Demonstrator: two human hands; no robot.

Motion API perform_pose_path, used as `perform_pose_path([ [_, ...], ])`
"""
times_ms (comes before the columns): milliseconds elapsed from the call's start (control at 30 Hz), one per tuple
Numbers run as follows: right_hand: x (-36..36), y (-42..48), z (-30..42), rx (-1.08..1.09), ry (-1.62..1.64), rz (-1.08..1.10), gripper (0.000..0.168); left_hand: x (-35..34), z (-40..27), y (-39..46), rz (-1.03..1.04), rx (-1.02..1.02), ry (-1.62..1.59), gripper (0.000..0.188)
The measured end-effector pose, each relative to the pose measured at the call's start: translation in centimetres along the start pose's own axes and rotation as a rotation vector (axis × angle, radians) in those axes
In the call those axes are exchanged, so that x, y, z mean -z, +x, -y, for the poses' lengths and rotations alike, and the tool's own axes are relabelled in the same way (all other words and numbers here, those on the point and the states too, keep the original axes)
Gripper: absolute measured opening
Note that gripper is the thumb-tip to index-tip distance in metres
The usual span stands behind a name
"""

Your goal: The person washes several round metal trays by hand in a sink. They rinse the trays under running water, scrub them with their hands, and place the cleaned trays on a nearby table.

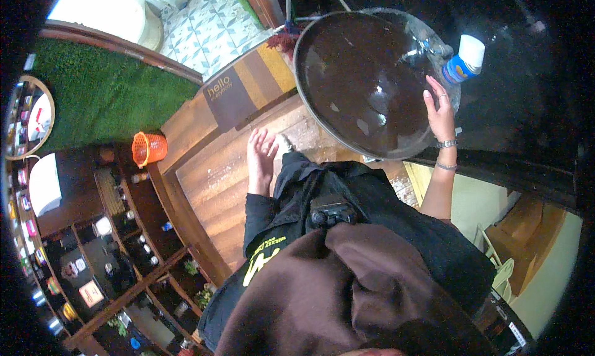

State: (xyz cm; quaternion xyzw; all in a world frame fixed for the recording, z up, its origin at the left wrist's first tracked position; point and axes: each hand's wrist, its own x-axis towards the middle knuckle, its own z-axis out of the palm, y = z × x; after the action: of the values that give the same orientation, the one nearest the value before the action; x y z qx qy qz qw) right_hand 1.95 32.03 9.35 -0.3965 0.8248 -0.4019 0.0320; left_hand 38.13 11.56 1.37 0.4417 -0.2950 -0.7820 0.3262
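My left hand (262,153) hangs over the wooden floor with its fingers apart and nothing in it. My right hand (439,109), with a ring and wrist bands, is raised at the right rim of a large dark round basin or tray (344,91). Its fingers are spread and hold nothing; whether they touch the rim I cannot tell. Just beyond the fingertips stands a blue container with a white cap (460,70), tilted in the view. A faucet-like metal piece (416,53) shows near the basin's far right side, blurred by glare.
An orange plastic basket (148,149) sits left of the wooden floor. Dark wooden shelves (172,258) with small goods fill the lower left. A striped doormat (253,84) lies before a tiled doorway, beside a red mop head (283,40). Pale chairs (502,272) are at the lower right.
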Motion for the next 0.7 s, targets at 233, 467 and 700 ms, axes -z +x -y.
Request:
perform_pose_path([
  [233, -5.0, 5.3, 8.8, -0.184, 0.373, -0.051, 0.036, 7.8, -9.7, 9.9, -0.087, -0.071, -0.098, 0.049],
  [467, -11.6, 19.6, 23.7, -0.188, 1.098, 0.213, 0.04, 16.3, -20.1, 16.7, -0.096, -0.147, -0.092, 0.049],
  [700, -26.3, 38.6, 21.8, -0.716, 1.709, 0.272, 0.037, 17.8, -24.8, 22.4, -0.105, -0.121, -0.167, 0.048],
])
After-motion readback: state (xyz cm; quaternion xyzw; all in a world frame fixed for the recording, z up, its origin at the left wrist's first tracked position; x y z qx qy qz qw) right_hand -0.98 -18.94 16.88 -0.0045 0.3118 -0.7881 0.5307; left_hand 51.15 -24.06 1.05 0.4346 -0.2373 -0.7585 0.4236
